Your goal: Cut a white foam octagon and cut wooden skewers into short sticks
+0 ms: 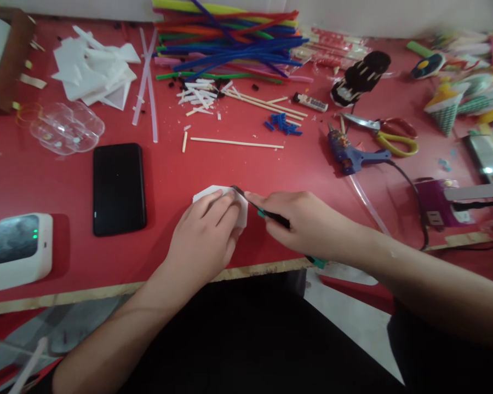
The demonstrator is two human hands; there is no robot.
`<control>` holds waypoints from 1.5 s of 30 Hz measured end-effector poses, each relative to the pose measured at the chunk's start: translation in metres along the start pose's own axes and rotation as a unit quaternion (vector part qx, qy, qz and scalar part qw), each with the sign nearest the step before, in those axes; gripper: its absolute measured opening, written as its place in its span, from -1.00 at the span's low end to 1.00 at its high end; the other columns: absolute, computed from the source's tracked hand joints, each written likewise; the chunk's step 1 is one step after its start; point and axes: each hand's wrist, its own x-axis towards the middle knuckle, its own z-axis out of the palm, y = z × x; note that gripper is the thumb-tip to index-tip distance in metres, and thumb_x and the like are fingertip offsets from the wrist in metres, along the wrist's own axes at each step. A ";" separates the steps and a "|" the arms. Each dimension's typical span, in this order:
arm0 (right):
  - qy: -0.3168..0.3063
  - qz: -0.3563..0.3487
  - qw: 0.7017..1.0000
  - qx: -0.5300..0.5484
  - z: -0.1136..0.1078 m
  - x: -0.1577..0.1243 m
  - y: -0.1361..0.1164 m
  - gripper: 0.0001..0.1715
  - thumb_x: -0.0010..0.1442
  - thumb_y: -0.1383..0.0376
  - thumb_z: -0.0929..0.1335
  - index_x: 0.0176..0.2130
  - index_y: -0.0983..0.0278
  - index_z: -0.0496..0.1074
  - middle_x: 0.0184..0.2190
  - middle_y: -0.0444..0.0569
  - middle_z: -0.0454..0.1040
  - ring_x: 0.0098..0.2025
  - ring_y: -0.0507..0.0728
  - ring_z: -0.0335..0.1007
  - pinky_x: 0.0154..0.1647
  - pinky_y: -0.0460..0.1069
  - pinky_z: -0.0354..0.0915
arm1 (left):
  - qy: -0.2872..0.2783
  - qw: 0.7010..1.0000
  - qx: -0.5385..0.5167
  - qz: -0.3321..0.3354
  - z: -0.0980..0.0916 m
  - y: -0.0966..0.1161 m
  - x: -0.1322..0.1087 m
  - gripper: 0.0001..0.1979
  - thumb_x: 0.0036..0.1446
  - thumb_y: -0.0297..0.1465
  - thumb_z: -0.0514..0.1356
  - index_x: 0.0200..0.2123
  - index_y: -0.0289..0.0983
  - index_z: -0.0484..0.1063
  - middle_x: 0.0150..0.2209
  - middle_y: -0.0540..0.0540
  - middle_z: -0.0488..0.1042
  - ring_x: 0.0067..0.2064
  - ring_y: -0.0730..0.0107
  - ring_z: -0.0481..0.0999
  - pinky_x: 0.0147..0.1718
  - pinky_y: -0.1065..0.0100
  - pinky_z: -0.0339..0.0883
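Observation:
My left hand point(207, 232) lies on a small white foam piece point(213, 192) on the red table point(160, 175), fingers flat and pressing it down. My right hand point(302, 221) grips a craft knife point(267, 213) with a black and teal handle. Its tip touches the top right of the white piece, just beside my left fingertips.
A black phone point(119, 187) and a white device point(19, 249) lie to the left. A blue glue gun point(349, 153), scissors point(388, 134), wooden sticks point(236, 143), pipe cleaners point(230, 44), white foam scraps point(94, 68) and a clear plastic tray point(66, 127) lie further back. The table edge point(86, 293) is near my body.

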 end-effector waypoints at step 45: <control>0.135 0.127 0.939 -0.290 0.014 -0.043 0.070 -0.47 0.46 0.04 0.16 0.24 0.07 0.45 -0.12 0.09 0.47 -0.33 0.16 0.34 -0.45 0.02 0.16 | 0.025 0.991 -0.080 -0.100 -0.009 -0.031 -0.019 0.19 -0.14 -0.17 0.55 0.38 -0.26 -0.12 0.26 -0.41 0.26 0.30 -0.27 0.29 0.22 -0.23 0.28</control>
